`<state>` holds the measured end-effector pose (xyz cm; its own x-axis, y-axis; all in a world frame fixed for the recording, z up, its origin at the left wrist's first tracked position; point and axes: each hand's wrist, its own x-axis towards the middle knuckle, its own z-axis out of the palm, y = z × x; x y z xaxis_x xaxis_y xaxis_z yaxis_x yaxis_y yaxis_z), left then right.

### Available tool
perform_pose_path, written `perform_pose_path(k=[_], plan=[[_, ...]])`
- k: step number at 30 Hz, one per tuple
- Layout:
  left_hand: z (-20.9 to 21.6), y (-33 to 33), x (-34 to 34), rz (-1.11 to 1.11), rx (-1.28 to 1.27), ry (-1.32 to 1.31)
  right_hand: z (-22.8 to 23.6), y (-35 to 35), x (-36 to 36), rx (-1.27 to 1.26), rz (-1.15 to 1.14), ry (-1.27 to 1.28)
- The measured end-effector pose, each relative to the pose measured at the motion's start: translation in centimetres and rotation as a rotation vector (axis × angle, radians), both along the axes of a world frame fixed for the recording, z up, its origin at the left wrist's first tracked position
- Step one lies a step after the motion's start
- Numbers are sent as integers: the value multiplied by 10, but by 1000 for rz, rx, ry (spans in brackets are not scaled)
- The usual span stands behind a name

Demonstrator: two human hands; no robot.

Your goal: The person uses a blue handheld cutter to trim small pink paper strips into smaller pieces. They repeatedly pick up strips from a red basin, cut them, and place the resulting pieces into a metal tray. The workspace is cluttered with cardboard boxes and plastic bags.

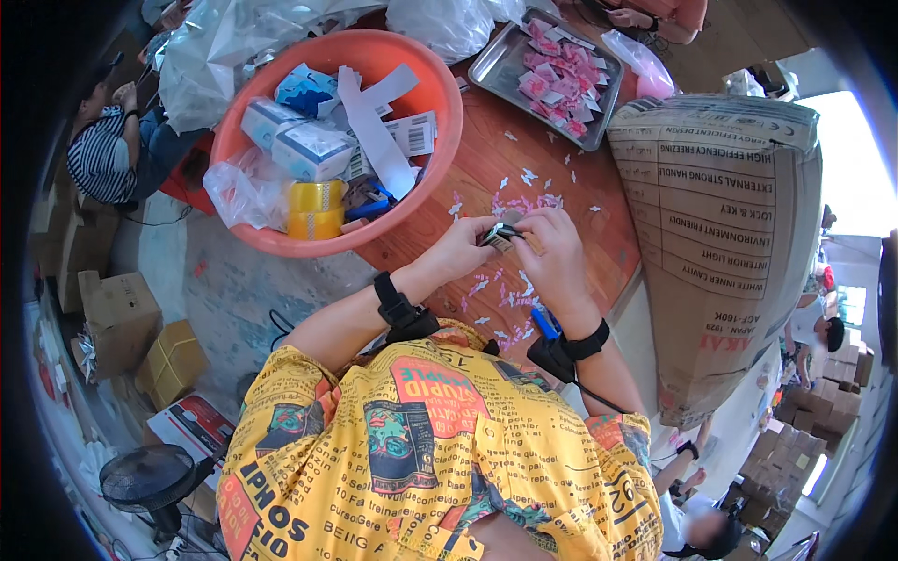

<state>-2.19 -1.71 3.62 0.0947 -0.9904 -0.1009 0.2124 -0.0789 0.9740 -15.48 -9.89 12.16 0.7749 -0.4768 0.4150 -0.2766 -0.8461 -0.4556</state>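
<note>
Above the reddish wooden tabletop (412, 245), my two hands meet at a small dark object (501, 234) with a pale edge, too small to name. My left hand (462, 247) pinches it from the left side. On the other side, the fingers of my right hand (554, 251) are closed around its right end. Small pink and white pieces (528, 202) lie scattered on the wood beyond and below the hands. Beside my right wrist shows a blue-handled thing (544, 323), mostly hidden by the arm.
An orange basin (451, 103) at the far left holds boxes, label strips and yellow tape rolls (316, 209). A metal tray (591, 140) of pink pieces lies beyond. A big cardboard-wrapped bundle (716, 224) stands at right. A fan (148, 475) and cartons are at left; other people work around.
</note>
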Motion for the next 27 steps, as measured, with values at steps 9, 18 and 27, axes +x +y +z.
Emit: perform_pose_path(k=[9,18,27], plan=[[2,-2,0,-72,18,42,-4,-15,-3,373,78,50],[1,-3,0,-87,37,72,2,-16,-5,693,28,68],[-3,-5,-1,-91,-1,-47,-14,-1,-4,548,-35,-78]])
